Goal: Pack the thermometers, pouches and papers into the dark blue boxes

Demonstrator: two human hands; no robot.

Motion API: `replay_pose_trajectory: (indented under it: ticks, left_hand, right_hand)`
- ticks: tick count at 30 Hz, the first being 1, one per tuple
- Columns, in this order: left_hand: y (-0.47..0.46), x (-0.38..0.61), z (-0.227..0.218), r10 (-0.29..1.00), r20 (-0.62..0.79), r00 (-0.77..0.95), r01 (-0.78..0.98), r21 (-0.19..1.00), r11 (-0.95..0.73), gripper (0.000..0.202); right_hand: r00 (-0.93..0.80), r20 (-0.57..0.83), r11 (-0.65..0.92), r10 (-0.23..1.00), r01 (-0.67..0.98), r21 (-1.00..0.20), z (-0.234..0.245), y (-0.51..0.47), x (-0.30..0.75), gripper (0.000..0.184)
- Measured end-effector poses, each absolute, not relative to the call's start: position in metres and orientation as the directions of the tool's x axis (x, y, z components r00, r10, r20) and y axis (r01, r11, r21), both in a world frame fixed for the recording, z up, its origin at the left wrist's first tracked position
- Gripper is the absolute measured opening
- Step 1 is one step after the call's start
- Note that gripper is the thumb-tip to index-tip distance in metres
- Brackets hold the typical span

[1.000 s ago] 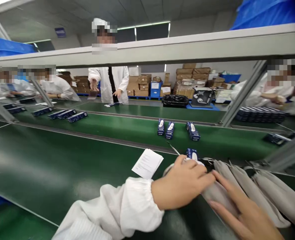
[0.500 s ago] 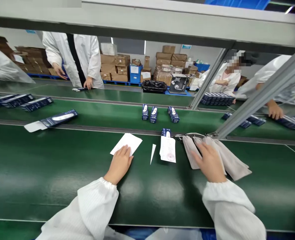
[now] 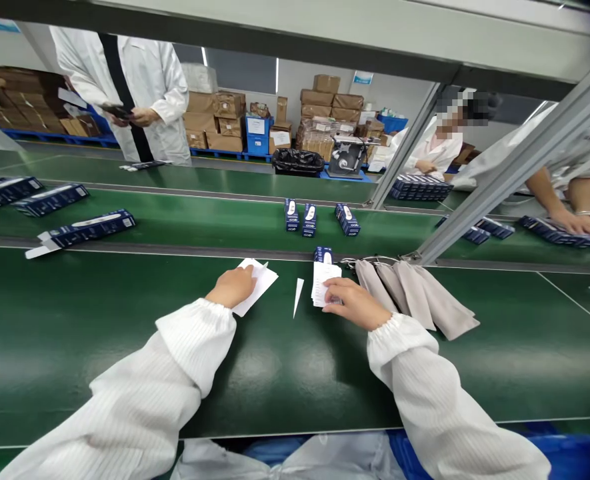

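My left hand (image 3: 232, 287) is closed on a folded white leaflet (image 3: 257, 283) lying on the green table (image 3: 99, 320). My right hand (image 3: 352, 301) rests its fingers on a stack of printed white cards (image 3: 323, 283), pinching their lower edge. A small blue box (image 3: 323, 254) stands just behind the cards. Between my hands lies a narrow white paper sliver (image 3: 298, 295). To the right of my right hand, several grey cloth pouches (image 3: 419, 297) lie fanned out with their drawstrings gathered at the top.
Three small blue boxes (image 3: 309, 219) stand on the green conveyor belt (image 3: 199, 220) behind the table. Long blue boxes (image 3: 87, 228) lie at the belt's left. A slanted metal post (image 3: 499, 167) rises at right. People in white coats work across the belt; cardboard cartons are stacked behind.
My right hand left the grey pouches and moved left onto the card stack. My left hand closed on the leaflet's edge. The view tilted down slightly.
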State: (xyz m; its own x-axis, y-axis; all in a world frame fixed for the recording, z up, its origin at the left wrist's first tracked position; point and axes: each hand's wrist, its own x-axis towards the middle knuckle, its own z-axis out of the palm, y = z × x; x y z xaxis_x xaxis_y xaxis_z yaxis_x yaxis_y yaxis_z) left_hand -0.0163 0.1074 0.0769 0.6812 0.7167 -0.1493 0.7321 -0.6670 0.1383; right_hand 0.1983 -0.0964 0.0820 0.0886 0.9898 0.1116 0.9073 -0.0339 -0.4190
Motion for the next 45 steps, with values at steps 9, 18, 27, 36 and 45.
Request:
replay_pose_trajectory:
  ticks: [9, 18, 27, 36, 45]
  left_hand:
    - [0.07, -0.04, 0.109, 0.758, 0.236, 0.608, 0.648, 0.403, -0.646, 0.045]
    - [-0.025, -0.022, 0.07, 0.624, -0.263, 0.736, -0.211, 0.786, 0.581, 0.044]
    - [-0.036, -0.01, 0.062, 0.579, -0.31, 0.754, -0.137, 0.788, 0.6, 0.046]
    - [-0.039, -0.023, 0.075, 0.587, -0.442, 0.679, -0.063, 0.761, 0.646, 0.042]
    - [-0.047, -0.012, 0.117, 0.473, 0.018, 0.881, -0.055, 0.996, 0.066, 0.037]
  right_hand:
    - [0.333, 0.242, -0.212, 0.911, 0.884, -0.416, 0.076, -0.088, 0.206, 0.024]
    - [-0.031, 0.528, 0.252, 0.849, 0.901, -0.352, 0.097, -0.11, 0.13, 0.02]
    - [-0.073, 0.403, 0.229, 0.912, 0.906, -0.356, 0.077, -0.13, 0.118, 0.028]
    - [0.669, 0.378, -0.55, 0.64, 0.742, -0.383, 0.037, -0.113, 0.258, 0.039]
    - [0.344, 0.38, -0.4, 0.859, 0.913, 0.077, 0.123, -0.196, 0.261, 0.043]
